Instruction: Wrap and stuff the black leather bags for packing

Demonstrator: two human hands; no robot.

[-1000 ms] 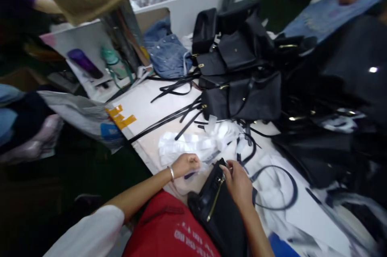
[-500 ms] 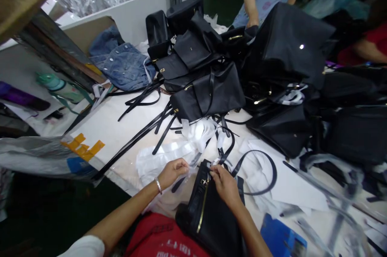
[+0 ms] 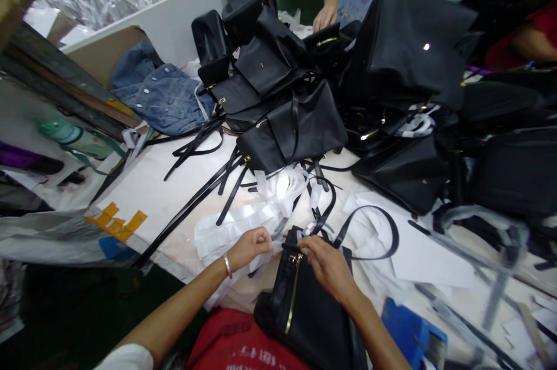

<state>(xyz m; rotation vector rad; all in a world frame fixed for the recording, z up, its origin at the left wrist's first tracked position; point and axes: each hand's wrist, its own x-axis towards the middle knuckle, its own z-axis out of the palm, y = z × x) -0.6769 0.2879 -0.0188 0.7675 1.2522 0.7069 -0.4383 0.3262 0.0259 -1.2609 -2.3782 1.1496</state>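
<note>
Black bag [image 3: 317,312] is between 5 and 6 o'clock of view centre, overlapping the red apron [image 3: 237,344] at the near side of the white table [image 3: 159,161]. Can't tell if table or lap carries it. Smooth, leather-like finish, soft sheen, slightly slumped walls. Gold zipper [image 3: 293,297] on its 9 o'clock flank, small metal hardware at the zipper's far end, pale wrap bits at the bag's far edge.

Orientation: far end points at 12, toward the pile of black bags [image 3: 300,126]. Visible long axis roughly 12–6. Near end is cut by the frame, right forearm covers part of the 3 o'clock side, so full length isn't readable. Zipper line runs just past 12 to just past 6.

Left hand [image 3: 250,251], at the bag's 10 o'clock: fingers curled nearly closed, tips at a wisp of translucent film [image 3: 275,247]. Can't confirm a grip on it.

Right hand [image 3: 324,263]: half curled over the bag's far part, fingertips at the edge by the hardware. Can't tell if it's pinching.

Black strap loop [image 3: 394,236] at the bag's 1–2 o'clock. White wrapping [image 3: 235,225] at 12 from left hand.
</note>
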